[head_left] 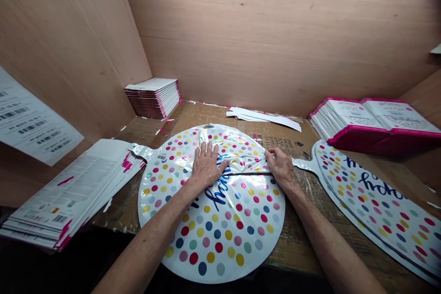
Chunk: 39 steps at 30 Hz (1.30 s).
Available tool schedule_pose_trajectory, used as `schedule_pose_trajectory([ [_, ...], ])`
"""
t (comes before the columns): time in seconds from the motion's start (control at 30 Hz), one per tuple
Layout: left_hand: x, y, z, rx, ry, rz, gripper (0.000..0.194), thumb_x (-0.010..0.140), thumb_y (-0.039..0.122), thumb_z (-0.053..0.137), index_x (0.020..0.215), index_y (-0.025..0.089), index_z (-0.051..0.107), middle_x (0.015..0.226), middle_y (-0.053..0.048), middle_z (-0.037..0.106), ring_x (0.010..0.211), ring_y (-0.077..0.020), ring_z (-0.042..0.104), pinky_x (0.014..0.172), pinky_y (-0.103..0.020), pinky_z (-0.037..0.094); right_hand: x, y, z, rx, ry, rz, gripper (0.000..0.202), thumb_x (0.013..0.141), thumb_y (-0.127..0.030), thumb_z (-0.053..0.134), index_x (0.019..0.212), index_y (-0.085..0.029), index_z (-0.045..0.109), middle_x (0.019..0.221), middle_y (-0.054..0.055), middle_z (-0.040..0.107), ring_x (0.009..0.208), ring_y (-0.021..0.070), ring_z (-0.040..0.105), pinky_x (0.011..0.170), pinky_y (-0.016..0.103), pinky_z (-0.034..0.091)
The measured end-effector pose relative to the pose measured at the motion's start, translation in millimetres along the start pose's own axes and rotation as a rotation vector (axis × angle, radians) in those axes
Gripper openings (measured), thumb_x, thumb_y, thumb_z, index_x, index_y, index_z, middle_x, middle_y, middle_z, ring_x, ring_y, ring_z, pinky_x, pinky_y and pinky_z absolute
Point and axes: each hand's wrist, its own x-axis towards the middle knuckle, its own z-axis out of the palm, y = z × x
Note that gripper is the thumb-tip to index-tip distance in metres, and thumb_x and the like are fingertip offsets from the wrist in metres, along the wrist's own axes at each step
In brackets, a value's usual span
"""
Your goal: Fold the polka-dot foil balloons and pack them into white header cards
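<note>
The dotted foil balloon [213, 243] lies flat on the table [126, 204], its near part apparently past the front edge; the left hand [206, 163] presses it with fingers spread, seemingly so that the slick sheet cannot slide, while the right hand [280, 167] pinches the end of a folded flap, perhaps to keep the crease taut; room is tight: the balloon's neck [141, 150] reaches the packet stack [69, 188], a dotted pile [389, 206] pokes its tail up to the right hand, and white strips [265, 118] lie behind
</note>
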Motion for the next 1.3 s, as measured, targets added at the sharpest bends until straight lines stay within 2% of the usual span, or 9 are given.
schedule_pose_trajectory([
  [0.27,1.7,9.3,-0.8,0.001,0.071,0.073,0.079,0.095,0.067,0.022,0.152,0.013,0.034,0.161,-0.017,0.025,0.151,-0.0362,0.014,0.121,-0.058,0.01,-7.1,-4.5,-5.4,-0.022,0.037,-0.039,0.031,0.093,-0.035,0.047,0.107,-0.017,0.068,0.096,0.012,0.072,0.091,0.0277,0.066,0.082,0.038,0.049],
  [0.37,1.4,7.6,9.2,0.016,0.066,0.104,0.08,0.094,0.068,0.023,0.151,0.014,0.038,0.16,-0.017,0.03,0.149,-0.037,0.02,0.12,-0.058,0.013,-19.8,-18.4,-13.7,-0.06,0.118,-0.437,0.04,0.091,-0.032,0.051,0.126,-0.015,0.061,0.125,0.017,0.063,0.113,0.0305,0.06,0.095,0.046,0.047],
  [0.5,2.8,4.7,13.6,0.017,0.068,0.108,0.075,0.096,0.065,0.022,0.151,0.018,0.038,0.16,-0.014,0.031,0.15,-0.0343,0.02,0.12,-0.056,0.014,-25.3,-35.8,-16.6,-0.177,-0.134,-0.954,0.057,0.079,-0.014,0.054,0.137,-0.015,0.053,0.148,0.016,0.047,0.137,0.0313,0.042,0.112,0.052,0.033],
  [0.63,5.8,6.1,6.2,-0.043,0.043,0.077,0.067,0.099,0.057,0.021,0.15,0.017,0.039,0.159,-0.014,0.032,0.15,-0.033,0.021,0.121,-0.055,0.015,-12.3,-37.9,-13.5,-0.33,-0.29,-0.903,0.062,0.076,-0.011,0.058,0.138,-0.006,0.051,0.145,0.024,0.049,0.136,0.0354,0.043,0.109,0.053,0.037],
  [0.77,3.5,0.8,-4.4,-0.154,0.185,-0.141,0.071,0.1,0.051,0.026,0.152,0.003,0.028,0.161,-0.023,0.022,0.151,-0.0339,0.014,0.121,-0.049,0.018,-3.4,-29.4,-18.7,-0.162,-0.344,-0.874,0.066,0.086,-0.031,0.061,0.146,-0.013,0.043,0.151,0.019,0.043,0.14,0.0331,0.04,0.11,0.052,0.037],
  [0.87,-0.9,-11.1,-7.3,-0.212,0.29,-0.301,0.079,0.092,0.057,0.045,0.145,-0.001,0.035,0.156,-0.029,0.028,0.149,-0.0405,0.017,0.119,-0.053,0.022,6.1,-29.3,-22.9,0.028,-0.228,-0.573,0.075,0.089,-0.051,0.058,0.15,-0.015,0.036,0.154,0.019,0.04,0.139,0.0335,0.041,0.106,0.051,0.042],
  [1.0,-5.2,-24.9,-10.6,-0.312,0.298,-0.288,0.05,0.081,0.047,0.063,0.115,0.011,0.061,0.142,-0.024,0.05,0.142,-0.0434,0.032,0.114,-0.057,0.031,20.1,-36.7,-25.8,0.082,-0.21,-0.093,0.044,0.087,-0.042,0.061,0.122,-0.015,0.063,0.118,0.016,0.069,0.11,0.0328,0.064,0.092,0.045,0.051],
  [1.13,-26.5,-29.3,-30.6,-0.64,0.388,-0.15,0.033,0.083,0.042,0.061,0.104,0.018,0.062,0.138,-0.016,0.055,0.133,-0.0326,0.049,0.108,-0.047,0.044,-3.5,-23.3,-40.1,0.416,-0.039,-0.271,0.019,0.088,-0.036,0.058,0.095,-0.021,0.068,0.11,0.008,0.072,0.108,0.0264,0.065,0.093,0.042,0.052],
  [1.3,-79.2,-38.3,-56.2,-0.782,0.04,0.219,0.061,0.084,0.044,0.065,0.137,0.022,0.048,0.129,-0.01,0.065,0.119,-0.029,0.062,0.101,-0.041,0.052,-69.5,12.9,-64.8,0.453,-0.066,-0.618,0.037,0.088,-0.025,0.059,0.124,-0.021,0.058,0.128,0.012,0.063,0.12,0.0259,0.06,0.098,0.043,0.052],
])
